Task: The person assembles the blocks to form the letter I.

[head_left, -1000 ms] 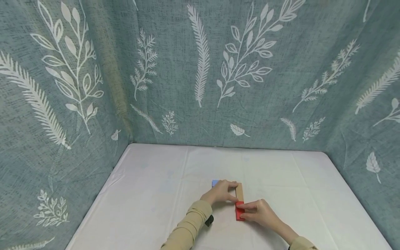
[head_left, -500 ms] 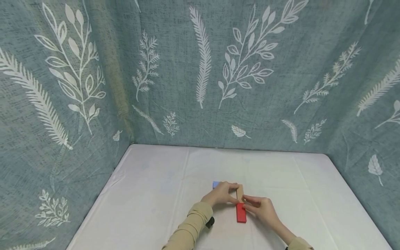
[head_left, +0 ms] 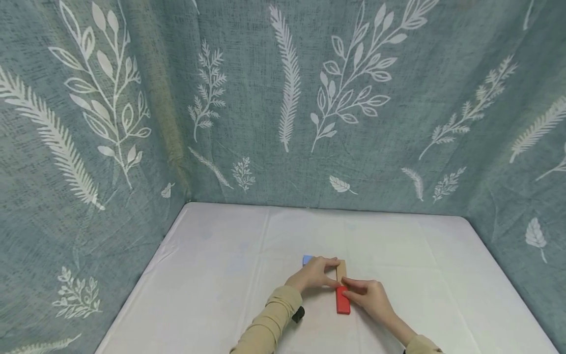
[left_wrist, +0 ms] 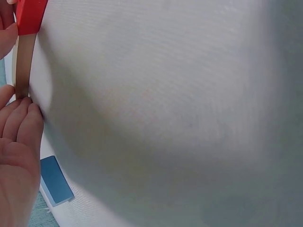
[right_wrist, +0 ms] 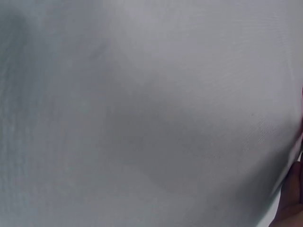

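Observation:
In the head view, a tan wooden block (head_left: 341,269) and a red block (head_left: 343,302) lie end to end in a line on the table. My left hand (head_left: 312,275) spans the tan block, fingers at its far end and thumb near the joint with the red one. At that joint, my right hand (head_left: 373,298) has its index finger by the tan block's near end and its thumb on the red block's far end. A blue block (head_left: 307,259) is partly hidden behind the left hand. Only a sliver of the right hand (right_wrist: 292,194) shows in the right wrist view.
A white cloth covers the table (head_left: 411,265). Patterned green curtains (head_left: 247,123) hang at its back and both sides. A small black item (head_left: 298,314) sits beside the left sleeve (head_left: 276,314).
My right hand has slid forward from along the red block to the joint with the tan one, baring the red block's near part. The left hand has kept its place.

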`<move>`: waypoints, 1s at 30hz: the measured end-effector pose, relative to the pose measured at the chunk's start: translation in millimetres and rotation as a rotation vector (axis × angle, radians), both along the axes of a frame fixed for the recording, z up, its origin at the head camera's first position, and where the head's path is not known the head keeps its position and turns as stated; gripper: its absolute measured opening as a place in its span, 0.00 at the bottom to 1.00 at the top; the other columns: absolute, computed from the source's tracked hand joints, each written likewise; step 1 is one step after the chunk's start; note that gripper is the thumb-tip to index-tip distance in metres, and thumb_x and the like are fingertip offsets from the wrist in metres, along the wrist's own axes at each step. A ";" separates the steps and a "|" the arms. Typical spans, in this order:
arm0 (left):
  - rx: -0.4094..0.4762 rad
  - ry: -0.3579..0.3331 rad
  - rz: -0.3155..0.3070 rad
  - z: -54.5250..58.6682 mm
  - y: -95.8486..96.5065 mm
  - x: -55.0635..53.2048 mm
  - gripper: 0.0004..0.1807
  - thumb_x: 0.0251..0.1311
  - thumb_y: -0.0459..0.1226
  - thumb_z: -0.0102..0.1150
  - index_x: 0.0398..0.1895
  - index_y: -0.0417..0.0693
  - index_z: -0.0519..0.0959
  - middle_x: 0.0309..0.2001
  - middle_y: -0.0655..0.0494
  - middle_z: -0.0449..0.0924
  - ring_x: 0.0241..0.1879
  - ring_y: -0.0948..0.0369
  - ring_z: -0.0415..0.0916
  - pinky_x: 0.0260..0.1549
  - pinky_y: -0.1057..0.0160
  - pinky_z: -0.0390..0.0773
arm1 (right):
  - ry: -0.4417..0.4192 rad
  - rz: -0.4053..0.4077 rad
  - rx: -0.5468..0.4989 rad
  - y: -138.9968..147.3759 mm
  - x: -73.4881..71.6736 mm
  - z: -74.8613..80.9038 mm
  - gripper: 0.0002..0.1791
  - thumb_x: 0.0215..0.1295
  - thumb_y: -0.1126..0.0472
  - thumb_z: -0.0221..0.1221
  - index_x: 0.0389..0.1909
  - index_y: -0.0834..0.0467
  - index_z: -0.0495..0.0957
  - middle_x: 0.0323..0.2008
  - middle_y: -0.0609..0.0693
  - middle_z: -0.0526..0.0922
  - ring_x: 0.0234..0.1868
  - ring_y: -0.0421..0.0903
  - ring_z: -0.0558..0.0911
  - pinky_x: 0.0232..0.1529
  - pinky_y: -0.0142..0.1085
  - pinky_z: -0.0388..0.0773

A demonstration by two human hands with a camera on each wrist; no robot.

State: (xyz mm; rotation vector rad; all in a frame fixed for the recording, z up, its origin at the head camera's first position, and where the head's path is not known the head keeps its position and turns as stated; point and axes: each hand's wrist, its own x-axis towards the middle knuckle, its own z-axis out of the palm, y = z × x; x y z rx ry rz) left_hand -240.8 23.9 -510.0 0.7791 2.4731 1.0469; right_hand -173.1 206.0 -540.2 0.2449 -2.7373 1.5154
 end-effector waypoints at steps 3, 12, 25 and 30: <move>0.000 -0.006 0.000 0.5 0.7 -0.2 0.34 0.44 0.42 0.68 0.58 0.47 0.70 0.61 0.54 0.67 0.59 0.59 0.64 0.57 0.65 0.66 | 0.000 0.013 -0.008 1.1 -0.2 1.3 0.21 0.47 0.57 0.66 0.44 0.57 0.80 0.43 0.48 0.82 0.46 0.45 0.80 0.41 0.28 0.78; 0.011 -0.019 -0.006 1.6 0.2 0.6 0.34 0.45 0.43 0.67 0.59 0.48 0.69 0.62 0.53 0.64 0.61 0.58 0.62 0.58 0.63 0.65 | 0.006 0.040 -0.016 1.6 -1.5 1.6 0.21 0.48 0.57 0.66 0.45 0.58 0.80 0.43 0.49 0.82 0.46 0.45 0.79 0.41 0.28 0.78; 0.002 0.051 -0.025 -3.0 -0.5 3.8 0.33 0.47 0.42 0.65 0.59 0.47 0.69 0.62 0.50 0.64 0.62 0.56 0.61 0.60 0.61 0.63 | 0.048 0.039 0.027 0.7 -1.0 -1.8 0.20 0.48 0.56 0.66 0.44 0.58 0.80 0.42 0.48 0.82 0.46 0.43 0.79 0.41 0.29 0.78; -0.009 0.088 -0.024 -5.2 0.4 5.0 0.32 0.49 0.43 0.64 0.60 0.46 0.68 0.62 0.51 0.64 0.62 0.57 0.60 0.60 0.61 0.62 | 0.024 0.022 0.013 1.0 -0.2 -1.3 0.20 0.48 0.57 0.66 0.45 0.57 0.80 0.43 0.47 0.82 0.46 0.41 0.79 0.41 0.26 0.77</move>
